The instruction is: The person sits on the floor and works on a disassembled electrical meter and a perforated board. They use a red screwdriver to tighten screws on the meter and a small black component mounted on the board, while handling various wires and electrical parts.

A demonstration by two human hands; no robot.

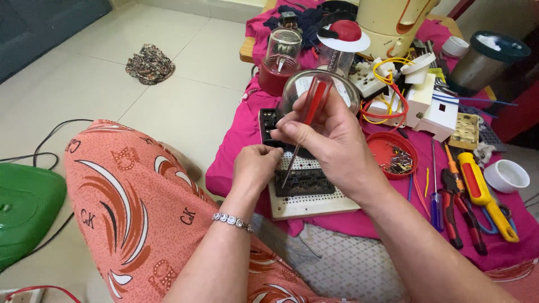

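Note:
My right hand point(331, 143) grips a screwdriver with a red handle point(314, 104). Its thin shaft slants down to a black part point(306, 182) lying on a white perforated board point(314, 205). My left hand point(255, 165) is closed at the left edge of that black part and wears a beaded bracelet on the wrist. Both hands work over a low table covered by a pink cloth point(236, 151). My knee in orange patterned cloth point(135, 196) is at lower left.
A red lid holding small screws point(393, 154) lies right of the board. Pliers, a blue screwdriver and a yellow tool point(483, 193) lie at right beside a white bowl point(506, 175). Behind are clear jars point(282, 50), white sockets with wires point(387, 90) and a green object point(25, 210) on the floor.

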